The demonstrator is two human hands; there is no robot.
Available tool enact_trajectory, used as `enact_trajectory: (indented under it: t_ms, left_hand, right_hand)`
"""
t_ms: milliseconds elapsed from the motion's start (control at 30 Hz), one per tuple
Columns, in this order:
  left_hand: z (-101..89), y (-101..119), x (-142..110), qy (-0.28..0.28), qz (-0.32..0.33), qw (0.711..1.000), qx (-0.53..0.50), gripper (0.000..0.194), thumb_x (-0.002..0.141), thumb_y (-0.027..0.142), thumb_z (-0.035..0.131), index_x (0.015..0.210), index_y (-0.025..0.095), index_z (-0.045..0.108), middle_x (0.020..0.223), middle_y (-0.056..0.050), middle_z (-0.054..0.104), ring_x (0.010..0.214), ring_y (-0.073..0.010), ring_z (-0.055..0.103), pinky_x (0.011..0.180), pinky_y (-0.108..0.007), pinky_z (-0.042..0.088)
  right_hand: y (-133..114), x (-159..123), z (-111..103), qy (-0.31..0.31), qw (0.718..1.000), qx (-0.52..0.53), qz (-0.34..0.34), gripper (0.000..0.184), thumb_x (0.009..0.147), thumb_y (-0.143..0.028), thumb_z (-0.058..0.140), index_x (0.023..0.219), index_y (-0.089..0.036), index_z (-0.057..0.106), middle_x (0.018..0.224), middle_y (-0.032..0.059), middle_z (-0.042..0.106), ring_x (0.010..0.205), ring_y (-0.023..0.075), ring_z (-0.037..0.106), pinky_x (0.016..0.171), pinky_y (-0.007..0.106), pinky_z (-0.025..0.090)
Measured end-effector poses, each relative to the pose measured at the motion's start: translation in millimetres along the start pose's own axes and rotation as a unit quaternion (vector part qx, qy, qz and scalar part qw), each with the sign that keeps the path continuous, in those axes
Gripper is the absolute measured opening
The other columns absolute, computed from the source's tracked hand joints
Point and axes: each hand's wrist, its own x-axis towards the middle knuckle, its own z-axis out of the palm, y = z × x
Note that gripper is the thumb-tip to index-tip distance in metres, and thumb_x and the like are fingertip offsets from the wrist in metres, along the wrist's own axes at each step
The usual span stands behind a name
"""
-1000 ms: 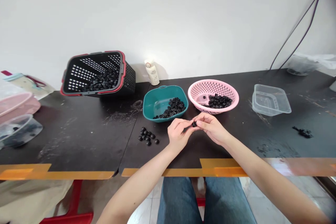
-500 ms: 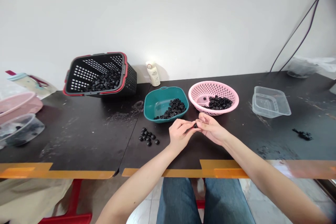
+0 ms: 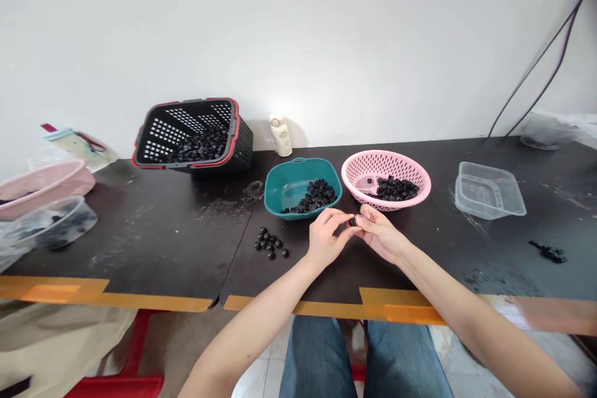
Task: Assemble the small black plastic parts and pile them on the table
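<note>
Between the fingertips of both hands is a small round black part (image 3: 352, 222), mostly covered by the fingers. My left hand (image 3: 326, 233) pinches it from the left, and my right hand (image 3: 379, 233) grips it from the right. Just behind my left hand stands a teal basin (image 3: 284, 180) with a heap of small black parts (image 3: 318, 194). A pink perforated basket (image 3: 408, 165), also with black parts (image 3: 396, 188), sits behind my right hand. To the left of my left hand, several round black pieces (image 3: 269, 242) lie loose on the table.
A dark basket with red edging (image 3: 242, 143) leans at the back left, holding many black parts. Beside it stands a white bottle (image 3: 282, 137). A clear plastic box (image 3: 489, 193) and a black cluster (image 3: 550, 252) lie right; pink (image 3: 69, 177) and clear tubs (image 3: 84, 224) stand left.
The view has shifted slightly, so everything appears a little further right. Both hands still hold the black part, which now shows more plainly between the fingertips.
</note>
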Motion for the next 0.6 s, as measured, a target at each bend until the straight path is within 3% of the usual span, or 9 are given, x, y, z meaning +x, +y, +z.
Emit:
enact_trajectory:
  t_ms: [133, 300, 500, 600]
  left_hand:
    - [-0.4, -2, 2, -0.034, -0.002, 0.999, -0.016, 0.026, 0.08, 0.035, 0.068, 0.1, 0.018, 0.069, 0.085, -0.005, 0.064, 0.075, -0.0137, 0.061, 0.067, -0.027, 0.054]
    - [0.4, -2, 2, -0.039, -0.007, 0.999, -0.022, 0.021, 0.083, 0.032, 0.066, 0.099, 0.019, 0.071, 0.084, -0.005, 0.065, 0.077, -0.0146, 0.061, 0.069, -0.027, 0.053]
    - [-1.3, -1, 2, -0.046, 0.01, 0.999, -0.004, 0.025, 0.086, 0.03, 0.062, 0.108, 0.02, 0.069, 0.088, -0.005, 0.066, 0.081, -0.0154, 0.061, 0.072, -0.03, 0.053]
    - [-2.2, -2, 2, -0.069, 0.016, 0.997, 0.017, 0.029, 0.088, 0.031, 0.058, 0.115, 0.021, 0.065, 0.093, -0.006, 0.066, 0.086, -0.0161, 0.062, 0.076, -0.031, 0.053]
  right_hand:
    - [0, 1, -3, -0.016, 0.999, 0.01, 0.034, 0.033, 0.067, -0.019, 0.081, 0.073, -0.022, 0.049, 0.067, -0.0081, 0.053, 0.066, 0.0071, 0.054, 0.067, 0.02, 0.046]
    - [3, 1, -7, -0.027, 0.995, 0.042, 0.083, 0.021, 0.071, -0.022, 0.079, 0.082, -0.022, 0.061, 0.075, -0.0077, 0.058, 0.065, 0.0049, 0.055, 0.078, 0.022, 0.048]
    - [3, 1, -12, -0.062, 0.989, -0.007, 0.131, 0.016, 0.079, -0.032, 0.071, 0.088, -0.018, 0.07, 0.081, 0.0016, 0.069, 0.077, 0.012, 0.063, 0.08, 0.029, 0.051]
    - [1, 2, -15, -0.053, 0.992, -0.036, 0.108, 0.015, 0.078, -0.032, 0.072, 0.086, -0.018, 0.073, 0.082, 0.0022, 0.07, 0.078, 0.0124, 0.064, 0.08, 0.028, 0.051]
